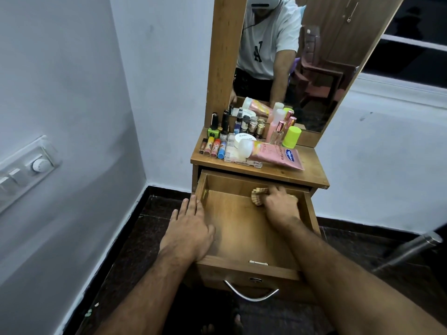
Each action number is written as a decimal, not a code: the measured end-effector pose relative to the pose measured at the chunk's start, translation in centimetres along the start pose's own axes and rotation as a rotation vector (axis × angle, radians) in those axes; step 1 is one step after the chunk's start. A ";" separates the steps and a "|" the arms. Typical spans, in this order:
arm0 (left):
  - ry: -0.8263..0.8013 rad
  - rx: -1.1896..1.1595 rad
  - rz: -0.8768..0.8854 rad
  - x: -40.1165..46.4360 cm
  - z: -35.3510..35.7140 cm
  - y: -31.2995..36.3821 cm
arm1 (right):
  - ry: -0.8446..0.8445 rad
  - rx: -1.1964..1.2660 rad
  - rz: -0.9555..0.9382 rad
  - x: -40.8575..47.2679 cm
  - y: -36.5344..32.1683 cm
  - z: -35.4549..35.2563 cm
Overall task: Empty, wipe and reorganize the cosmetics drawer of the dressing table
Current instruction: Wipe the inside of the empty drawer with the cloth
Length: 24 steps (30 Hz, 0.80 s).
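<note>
The wooden drawer (242, 238) of the dressing table stands pulled out, its bottom bare. My right hand (280, 201) is inside it near the back right corner, holding a tan wiping cloth (258, 195) against the drawer floor. My left hand (191, 226) rests flat, fingers straight, on the drawer's left wall. The cosmetics stand on the table top (307, 172): a pink tube (278, 155), a white jar (244, 137), a lime-capped bottle (291, 136), several nail polish bottles (214, 129) and lip balm sticks (214, 148).
A mirror (302, 56) rises behind the table top and reflects a person in a white shirt. A white wall with a switch panel (26, 170) is at the left. A metal handle (251, 292) is on the drawer front. A metal leg (411, 247) stands at right on the dark floor.
</note>
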<state>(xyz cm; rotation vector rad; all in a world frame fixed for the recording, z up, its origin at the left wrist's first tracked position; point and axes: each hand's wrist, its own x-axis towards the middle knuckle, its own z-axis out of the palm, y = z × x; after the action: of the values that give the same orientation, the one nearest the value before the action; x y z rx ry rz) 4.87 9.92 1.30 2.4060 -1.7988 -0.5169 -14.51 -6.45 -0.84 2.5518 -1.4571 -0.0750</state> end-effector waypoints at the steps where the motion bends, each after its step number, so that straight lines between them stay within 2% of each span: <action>1: 0.003 -0.007 0.002 0.0 0.0 0.0 | -0.005 0.008 0.034 -0.2 0.7 0.1; 5: 0.007 -0.017 0.001 0.0 -0.2 0.1 | 0.000 0.123 0.167 -0.5 1.4 -0.8; 11: 0.026 -0.024 0.000 -0.3 -0.3 0.3 | 0.170 0.257 0.290 -1.6 2.6 -1.5; 19: 0.022 -0.005 -0.005 -0.3 -0.2 0.4 | 0.127 0.350 0.395 -1.1 1.3 -1.1; 24: 0.024 0.007 -0.008 -0.1 0.1 0.6 | -0.024 0.307 0.284 -0.1 0.1 -0.5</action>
<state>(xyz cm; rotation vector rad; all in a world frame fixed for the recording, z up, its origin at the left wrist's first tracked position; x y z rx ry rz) 4.28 9.84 1.38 2.4143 -1.7847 -0.4810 -14.55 -6.36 -0.30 2.5401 -1.9588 0.1745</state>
